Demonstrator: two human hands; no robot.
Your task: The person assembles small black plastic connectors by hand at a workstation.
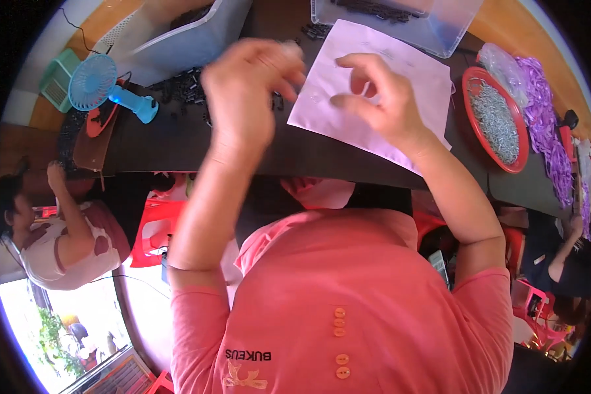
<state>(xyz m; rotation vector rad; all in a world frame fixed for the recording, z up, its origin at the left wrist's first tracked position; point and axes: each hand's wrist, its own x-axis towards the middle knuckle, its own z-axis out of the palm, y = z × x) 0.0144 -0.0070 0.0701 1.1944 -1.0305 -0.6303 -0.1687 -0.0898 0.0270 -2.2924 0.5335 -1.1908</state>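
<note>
The person wears a coral-pink cloth shirt (374, 282) with short coral-pink sleeves (482, 308). Five round, shiny orange buttons (342, 359) make a line. Black printed letters (248, 355) sit beside a pale yellow bow shape (245, 376). The left hand (251, 88) and right hand (384, 98) are bare.

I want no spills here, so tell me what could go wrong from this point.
The red bowl of small metal pieces sits to the right of the right hand; a wide swing might tip it. Loose black parts lie near the left hand, so they could get swept about.
</note>
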